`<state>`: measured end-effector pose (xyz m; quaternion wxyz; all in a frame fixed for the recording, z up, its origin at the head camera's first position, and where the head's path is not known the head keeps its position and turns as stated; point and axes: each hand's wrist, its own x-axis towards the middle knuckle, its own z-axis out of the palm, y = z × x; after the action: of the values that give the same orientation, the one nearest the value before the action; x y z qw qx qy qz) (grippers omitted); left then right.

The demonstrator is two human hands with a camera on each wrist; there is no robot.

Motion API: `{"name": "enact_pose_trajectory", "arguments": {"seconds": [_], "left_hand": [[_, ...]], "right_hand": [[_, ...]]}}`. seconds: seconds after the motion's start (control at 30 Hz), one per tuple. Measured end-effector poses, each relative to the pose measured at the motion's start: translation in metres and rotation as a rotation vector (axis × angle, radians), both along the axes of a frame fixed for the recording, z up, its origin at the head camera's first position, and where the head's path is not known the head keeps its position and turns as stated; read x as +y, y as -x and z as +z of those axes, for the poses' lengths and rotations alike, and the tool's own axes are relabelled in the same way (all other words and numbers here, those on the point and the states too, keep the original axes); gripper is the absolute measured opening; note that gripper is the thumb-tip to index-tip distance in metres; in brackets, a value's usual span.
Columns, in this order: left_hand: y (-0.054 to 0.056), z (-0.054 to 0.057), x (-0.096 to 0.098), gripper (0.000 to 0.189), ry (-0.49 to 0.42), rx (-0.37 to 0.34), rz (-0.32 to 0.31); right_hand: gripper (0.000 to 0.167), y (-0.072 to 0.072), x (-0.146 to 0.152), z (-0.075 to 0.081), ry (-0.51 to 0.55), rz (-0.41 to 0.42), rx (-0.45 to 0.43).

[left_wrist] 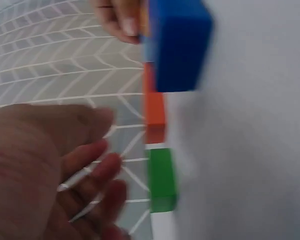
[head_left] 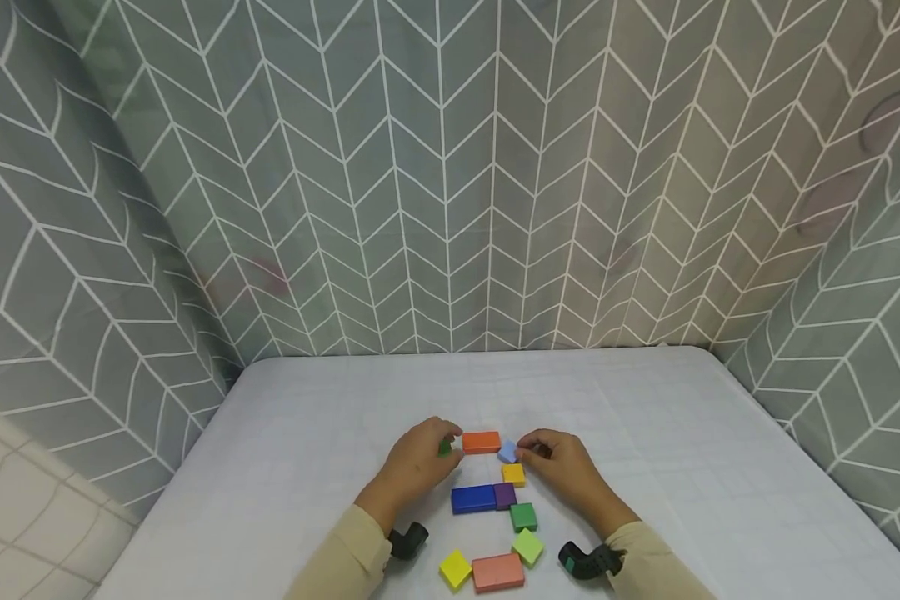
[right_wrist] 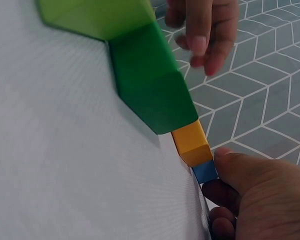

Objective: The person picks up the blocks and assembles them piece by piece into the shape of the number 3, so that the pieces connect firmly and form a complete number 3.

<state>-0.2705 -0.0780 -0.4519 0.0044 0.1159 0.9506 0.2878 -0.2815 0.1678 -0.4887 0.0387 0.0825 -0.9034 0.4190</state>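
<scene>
My left hand is at the left end of the orange block, its thumb and fingers spread around a small green block. In the left wrist view a gap shows between those fingertips and the green block, which sits on the table. On the other side, my right hand pinches a light blue block between thumb and finger, at the orange block's right end. Just below that lies an amber block, also seen in the right wrist view above the blue block.
Nearer the body lie a long blue block, a purple block, a green block, a lime block, a salmon block and a yellow block. A patterned curtain hangs behind the white table.
</scene>
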Motion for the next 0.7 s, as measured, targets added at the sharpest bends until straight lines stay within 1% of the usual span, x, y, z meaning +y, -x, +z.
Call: {"name": "enact_pose_trajectory", "arguments": {"seconds": [0.1, 0.2, 0.27, 0.37, 0.53, 0.7], "left_hand": [[0.008, -0.006, 0.005, 0.03, 0.039, 0.096, 0.037], [0.014, -0.012, 0.007, 0.027, 0.035, 0.128, 0.025], [0.017, -0.017, 0.008, 0.026, 0.02, 0.124, 0.006], [0.018, -0.022, 0.008, 0.028, -0.013, 0.102, -0.016], [0.018, -0.028, 0.007, 0.033, -0.04, 0.062, -0.004], [0.018, -0.03, 0.008, 0.032, -0.059, 0.039, 0.013]], "right_hand": [[0.008, 0.0, -0.001, 0.0, -0.001, 0.011, 0.002], [0.008, 0.001, -0.001, 0.0, -0.003, 0.011, 0.003], [0.008, 0.002, -0.001, 0.0, -0.001, 0.006, -0.001], [0.008, 0.002, -0.002, 0.001, -0.007, 0.009, 0.006], [0.009, 0.002, -0.002, 0.0, -0.013, 0.013, -0.008], [0.009, 0.002, -0.001, 0.0, -0.022, 0.001, -0.013]]}}
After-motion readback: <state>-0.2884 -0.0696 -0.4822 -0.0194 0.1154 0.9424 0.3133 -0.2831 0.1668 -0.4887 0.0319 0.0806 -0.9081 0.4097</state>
